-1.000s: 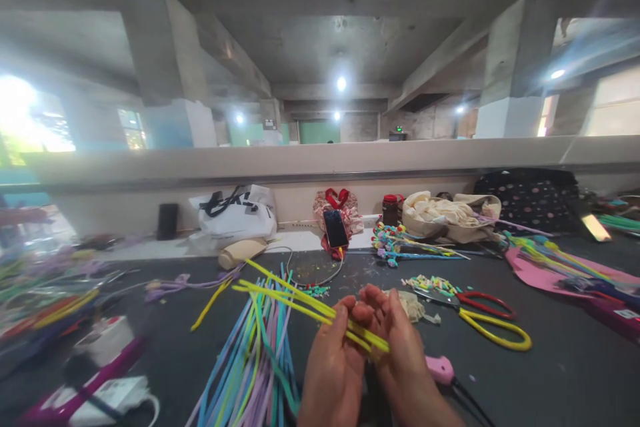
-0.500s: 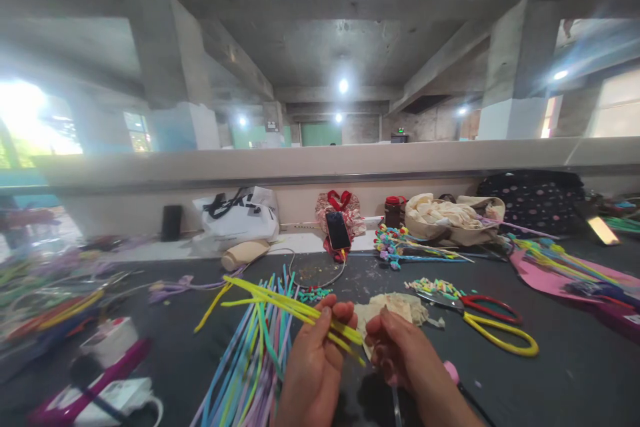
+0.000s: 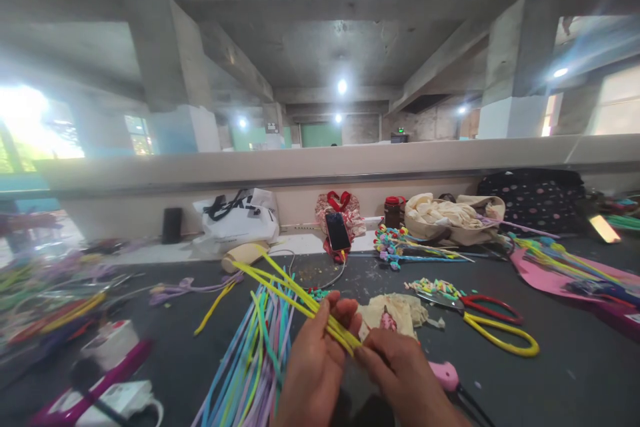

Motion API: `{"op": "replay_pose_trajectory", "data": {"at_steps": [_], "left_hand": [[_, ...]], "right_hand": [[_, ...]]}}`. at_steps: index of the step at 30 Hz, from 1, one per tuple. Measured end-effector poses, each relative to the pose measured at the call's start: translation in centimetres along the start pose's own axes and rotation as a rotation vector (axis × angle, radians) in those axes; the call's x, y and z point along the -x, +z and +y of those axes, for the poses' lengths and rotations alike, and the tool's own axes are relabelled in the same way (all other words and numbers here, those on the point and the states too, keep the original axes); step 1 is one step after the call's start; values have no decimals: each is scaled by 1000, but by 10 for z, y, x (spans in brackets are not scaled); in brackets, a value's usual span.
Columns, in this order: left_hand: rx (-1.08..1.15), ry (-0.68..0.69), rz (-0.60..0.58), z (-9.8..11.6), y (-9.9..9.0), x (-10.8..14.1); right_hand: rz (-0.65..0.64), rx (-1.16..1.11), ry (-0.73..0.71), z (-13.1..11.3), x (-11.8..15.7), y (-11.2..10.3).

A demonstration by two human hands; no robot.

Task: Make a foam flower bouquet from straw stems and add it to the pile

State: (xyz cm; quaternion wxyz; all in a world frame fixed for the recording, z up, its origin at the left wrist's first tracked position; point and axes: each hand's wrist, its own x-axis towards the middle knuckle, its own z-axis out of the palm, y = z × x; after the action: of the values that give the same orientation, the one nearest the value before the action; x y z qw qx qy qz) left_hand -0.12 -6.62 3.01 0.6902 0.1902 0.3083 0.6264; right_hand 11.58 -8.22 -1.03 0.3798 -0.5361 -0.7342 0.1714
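Note:
Several yellow fuzzy stems (image 3: 285, 285) lie across my left hand (image 3: 320, 347), held between its thumb and fingers, their far ends pointing up and left. My right hand (image 3: 395, 363) pinches the near ends of these stems at its fingertips. Below and left of them, a bundle of pastel stems (image 3: 250, 353) lies on the dark table. Behind my right hand is a crumpled beige cloth (image 3: 395, 312), with a pink patterned tip on it. A pink-handled tool (image 3: 445, 375) with a black cord sits beside my right wrist.
Large scissors (image 3: 493, 323) with red and yellow handles lie right, near small coloured pieces (image 3: 440, 288). A phone (image 3: 338, 233), a white bag (image 3: 240, 217) and a beige cloth bag (image 3: 453, 217) line the back. Purple power strips (image 3: 120, 370) sit at the left.
The yellow stems' far ends have risen and fanned slightly. My right hand has moved left and down onto their near ends, uncovering the pink patterned tip and more of the pink handle.

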Motion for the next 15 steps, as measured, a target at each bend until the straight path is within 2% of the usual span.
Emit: {"op": "replay_pose_trajectory", "data": {"at_steps": [2,4,7,9,12,15], "left_hand": [[49,-16,-19,7,1,-3],[90,-6,-79,12,2,-4],[126,67,-144,12,6,0],[124,127,-165,5,9,5],[108,124,-165,-12,13,11],[122,66,-124,-30,15,11]], "right_hand": [[12,-55,16,1,2,1],[46,-258,87,2,2,5],[165,-885,368,0,-1,16],[219,-1326,505,-7,-5,22],[184,-1700,515,-21,-11,26],[180,-1785,467,-32,-15,26]]}}
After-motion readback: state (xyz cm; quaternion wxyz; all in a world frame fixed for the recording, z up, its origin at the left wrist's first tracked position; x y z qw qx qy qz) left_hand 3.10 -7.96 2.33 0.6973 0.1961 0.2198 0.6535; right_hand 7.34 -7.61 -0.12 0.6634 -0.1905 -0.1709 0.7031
